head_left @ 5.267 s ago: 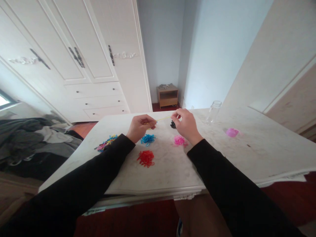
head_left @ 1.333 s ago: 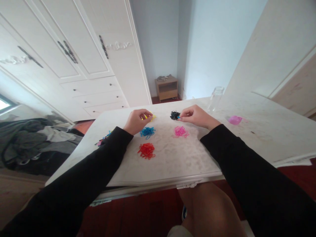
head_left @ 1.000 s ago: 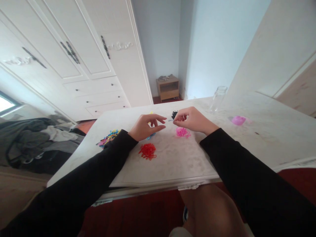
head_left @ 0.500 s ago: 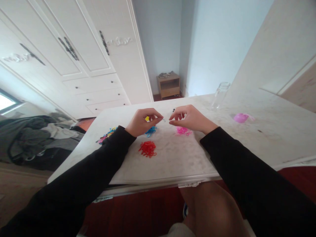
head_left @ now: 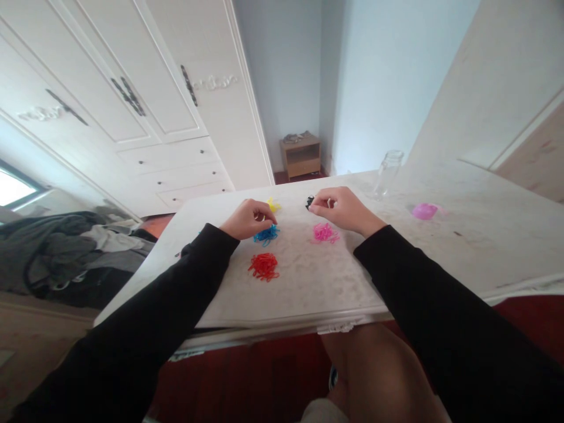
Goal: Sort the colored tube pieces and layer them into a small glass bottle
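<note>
Across a white bench (head_left: 317, 282), small looped bands lie in 5 single-color piles, the red pile (head_left: 264, 267) nearest the person. Just beyond the red pile sits a blue pile (head_left: 266, 235); beyond it and to its right, a pink pile (head_left: 325, 233). Past the red pile and left of it, the left hand (head_left: 247, 220) has its fingertips drawn together beside the blue bands; whether they grip 1 cannot be told. Farther back and right of the red pile, the right hand (head_left: 342, 208) brings thumb and forefinger together at a partly covered black pile (head_left: 309, 202), any band between them unclear. A yellow pile (head_left: 274, 205) lies well beyond the red pile. Far right of it stands a clear bottle (head_left: 388, 174); far behind, a wooden nightstand (head_left: 301, 167).
</note>
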`<move>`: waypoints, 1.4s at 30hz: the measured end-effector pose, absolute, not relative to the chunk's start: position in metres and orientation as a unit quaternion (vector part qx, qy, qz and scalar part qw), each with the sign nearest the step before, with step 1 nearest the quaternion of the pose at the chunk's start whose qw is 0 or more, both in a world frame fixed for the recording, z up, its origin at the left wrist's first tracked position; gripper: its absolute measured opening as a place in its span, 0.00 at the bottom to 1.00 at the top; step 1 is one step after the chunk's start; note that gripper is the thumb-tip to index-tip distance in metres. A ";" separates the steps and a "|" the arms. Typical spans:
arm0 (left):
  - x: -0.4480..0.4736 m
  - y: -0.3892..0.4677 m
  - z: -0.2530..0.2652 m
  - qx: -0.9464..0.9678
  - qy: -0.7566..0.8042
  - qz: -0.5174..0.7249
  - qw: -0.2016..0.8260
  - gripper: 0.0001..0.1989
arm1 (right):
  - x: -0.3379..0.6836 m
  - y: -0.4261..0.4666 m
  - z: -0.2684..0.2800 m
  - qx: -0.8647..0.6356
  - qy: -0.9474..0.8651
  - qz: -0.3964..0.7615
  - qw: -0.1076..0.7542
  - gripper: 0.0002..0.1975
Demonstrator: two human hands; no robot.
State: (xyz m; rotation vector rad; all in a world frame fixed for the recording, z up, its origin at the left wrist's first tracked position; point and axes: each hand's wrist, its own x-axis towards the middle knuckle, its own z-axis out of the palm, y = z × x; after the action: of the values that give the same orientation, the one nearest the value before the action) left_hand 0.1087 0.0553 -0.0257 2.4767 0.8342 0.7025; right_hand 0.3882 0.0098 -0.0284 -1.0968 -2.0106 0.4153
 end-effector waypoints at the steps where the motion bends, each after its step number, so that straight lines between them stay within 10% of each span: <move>1: 0.109 0.055 -0.025 0.889 0.308 0.257 0.220 0.08 | 0.389 0.011 -0.029 -0.437 -0.791 0.161 0.396 0.12; 18: 0.081 0.065 0.039 0.761 0.407 0.472 0.183 0.11 | 0.407 0.019 -0.043 -0.503 -0.764 0.128 0.383 0.18; 30: -0.016 0.045 0.020 0.824 0.533 0.073 0.181 0.19 | 0.408 0.022 -0.048 -0.519 -0.752 0.130 0.385 0.18; 42: -0.024 0.047 0.000 0.856 0.500 0.063 0.116 0.19 | 0.412 0.016 -0.045 -0.536 -0.736 0.137 0.390 0.17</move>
State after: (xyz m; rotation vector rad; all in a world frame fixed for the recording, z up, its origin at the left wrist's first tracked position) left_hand -0.0235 0.0466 -0.0005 2.5064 1.4660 0.1859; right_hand 0.4124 0.0161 -0.0455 -1.3634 -1.8708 0.3479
